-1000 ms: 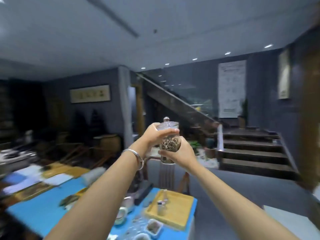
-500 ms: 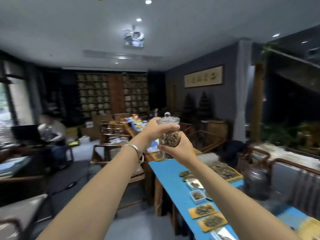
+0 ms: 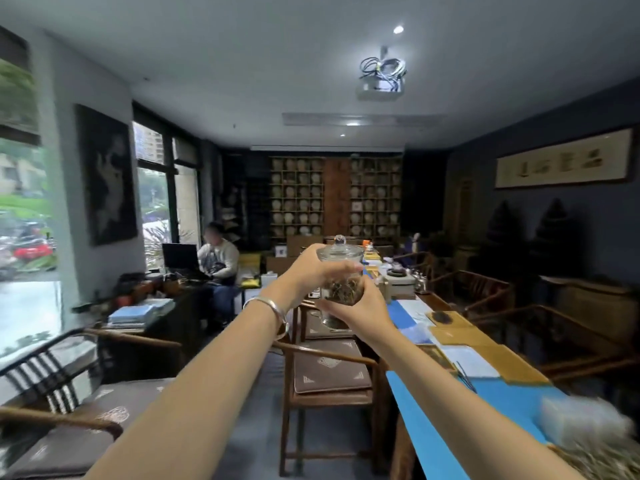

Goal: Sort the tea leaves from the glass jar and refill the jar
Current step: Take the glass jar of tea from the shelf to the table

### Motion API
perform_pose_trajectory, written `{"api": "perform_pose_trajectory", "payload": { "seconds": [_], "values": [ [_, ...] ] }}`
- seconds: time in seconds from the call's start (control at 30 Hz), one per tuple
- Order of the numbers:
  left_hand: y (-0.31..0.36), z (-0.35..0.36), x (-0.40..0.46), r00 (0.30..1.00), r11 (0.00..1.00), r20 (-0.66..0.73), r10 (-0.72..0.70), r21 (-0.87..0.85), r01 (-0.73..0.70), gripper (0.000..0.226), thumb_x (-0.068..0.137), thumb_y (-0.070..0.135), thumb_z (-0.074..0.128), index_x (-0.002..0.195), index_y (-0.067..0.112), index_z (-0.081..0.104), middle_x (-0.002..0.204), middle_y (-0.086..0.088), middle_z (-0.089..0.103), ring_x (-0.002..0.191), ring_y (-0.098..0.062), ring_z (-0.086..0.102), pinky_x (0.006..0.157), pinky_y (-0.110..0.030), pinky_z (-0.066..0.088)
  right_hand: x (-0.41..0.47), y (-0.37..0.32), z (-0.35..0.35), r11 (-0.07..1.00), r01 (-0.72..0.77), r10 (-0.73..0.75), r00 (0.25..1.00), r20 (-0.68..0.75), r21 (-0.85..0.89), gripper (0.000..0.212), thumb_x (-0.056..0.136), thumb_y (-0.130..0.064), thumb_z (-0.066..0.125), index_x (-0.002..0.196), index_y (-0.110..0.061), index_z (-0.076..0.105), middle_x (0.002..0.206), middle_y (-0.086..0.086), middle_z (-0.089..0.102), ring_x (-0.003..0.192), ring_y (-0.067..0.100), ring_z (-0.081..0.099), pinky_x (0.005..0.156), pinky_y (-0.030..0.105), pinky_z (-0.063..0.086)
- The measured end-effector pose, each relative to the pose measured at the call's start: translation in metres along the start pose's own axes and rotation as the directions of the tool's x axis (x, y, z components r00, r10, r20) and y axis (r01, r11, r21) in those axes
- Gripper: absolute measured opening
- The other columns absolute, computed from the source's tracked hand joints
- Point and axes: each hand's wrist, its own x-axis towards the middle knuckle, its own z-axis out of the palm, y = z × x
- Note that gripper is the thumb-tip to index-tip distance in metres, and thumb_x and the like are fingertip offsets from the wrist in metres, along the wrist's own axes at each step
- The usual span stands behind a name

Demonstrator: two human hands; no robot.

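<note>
Both arms reach out at chest height, and the glass jar (image 3: 341, 282) is held up in the air between the two hands, above the wooden chair (image 3: 329, 372) and just left of the long table (image 3: 436, 420). The left hand (image 3: 308, 271) wraps its fingers around the jar's upper part, just below the knobbed lid (image 3: 340, 250), which sits on the jar; a silver bangle (image 3: 273, 311) circles that wrist. The right hand (image 3: 360, 310) cups the lower part from the near side. Dark tea leaves (image 3: 341, 289) show through the glass between the two grips.

The table runs away along the right, covered in blue, with yellow wooden trays (image 3: 460, 334), white sheets and a blurred heap of loose leaves at the near corner. At the far end stands a wall of shelves (image 3: 336, 195) filled with round cakes. A projector (image 3: 380, 86) hangs from the ceiling. On the left, windows show greenery, and a seated person (image 3: 218, 261) works at a dark desk behind a laptop. A long calligraphy scroll (image 3: 562, 160) hangs on the dark right wall.
</note>
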Motion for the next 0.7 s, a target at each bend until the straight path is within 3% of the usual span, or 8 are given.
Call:
{"api": "perform_pose_trajectory", "payload": {
  "seconds": [0.07,0.27,0.47,0.57,0.7],
  "values": [
    [-0.015,-0.01,0.026,1.0,1.0,-0.018,-0.008,0.016,0.008,0.026,0.081,0.015,0.079,0.103,0.004,0.072,0.09,-0.005,0.075,0.082,-0.01,0.072,0.067,-0.017,0.053,0.028,0.017,0.004,1.0,0.005,-0.006,0.999,0.035,0.031,0.068,0.053,-0.047,0.088,0.108,-0.027,0.054,0.099,-0.012,0.066,0.086,-0.007,0.062,0.064,0.009,0.047],
    [-0.071,-0.029,0.102,1.0,0.996,-0.017,-0.024,0.09,0.025,0.037,0.073,0.036,0.083,0.101,0.014,0.072,0.095,-0.003,0.076,0.09,-0.012,0.073,0.072,-0.017,0.052,0.098,0.075,0.015,0.996,-0.007,-0.001,0.996,0.093,0.084,0.074,0.058,-0.042,0.088,0.12,-0.029,0.05,0.11,-0.014,0.062,0.098,-0.003,0.059,0.068,0.008,0.045],
    [-0.134,-0.043,0.19,0.999,0.993,0.004,-0.044,0.108,0.043,0.039,0.079,0.029,0.082,0.105,0.003,0.069,0.097,-0.01,0.076,0.086,-0.013,0.072,0.074,-0.02,0.053,0.182,0.149,0.022,0.998,-0.039,0.035,0.996,0.086,0.049,0.079,0.053,-0.046,0.088,0.119,-0.027,0.051,0.11,-0.007,0.064,0.102,0.01,0.062,0.085,0.031,0.055],
    [-0.162,-0.053,0.244,0.998,0.996,0.054,-0.042,0.085,0.037,0.039,0.081,0.028,0.08,0.106,0.001,0.068,0.101,-0.015,0.074,0.089,-0.015,0.07,0.078,-0.026,0.051,0.23,0.185,0.025,0.999,-0.051,0.052,0.998,0.04,-0.006,0.081,0.049,-0.056,0.087,0.117,-0.029,0.051,0.109,-0.008,0.063,0.1,0.009,0.061,0.083,0.03,0.055],
    [-0.199,-0.062,0.327,0.99,0.999,0.138,-0.032,0.047,0.026,0.036,0.08,0.025,0.081,0.105,0.001,0.069,0.102,-0.019,0.074,0.09,-0.018,0.07,0.076,-0.023,0.051,0.299,0.229,0.024,0.994,-0.101,0.1,0.994,-0.034,-0.031,0.084,0.048,-0.057,0.086,0.118,-0.028,0.049,0.109,-0.008,0.063,0.102,0.011,0.061,0.086,0.034,0.054]
  ]
}}
